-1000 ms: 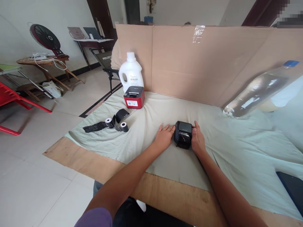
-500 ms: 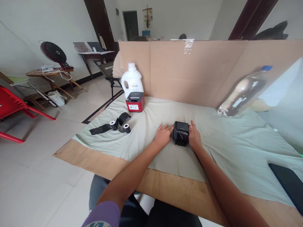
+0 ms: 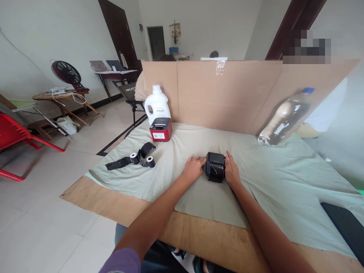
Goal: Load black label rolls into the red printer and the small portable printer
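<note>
The fingers of the left hand [image 3: 193,168] are loosely bent, back of the hand up, their tips at the left side of the black box [image 3: 215,167]. Those of the right hand [image 3: 232,170] point forward, nearly straight, along its right side, thumb close in. Neither hand closes round it; the box sits on the cloth [image 3: 182,140] between the two. Both forearms run forward from the near edge and draw together there (the left one out of a purple sleeve [image 3: 122,261]).

The box is squat, with rounded edges, a flat dull panel on top and a glossy near face crossed by pale streaks, whether glare or scratches I cannot tell.

Left of the hands lie black rolls [image 3: 149,162] with white cores, their strips loose. Beyond them stands a red box [image 3: 167,133] with a white label, just before a white jug [image 3: 157,106]. A clear bottle [image 3: 286,119] leans against the cardboard [image 3: 216,96].
</note>
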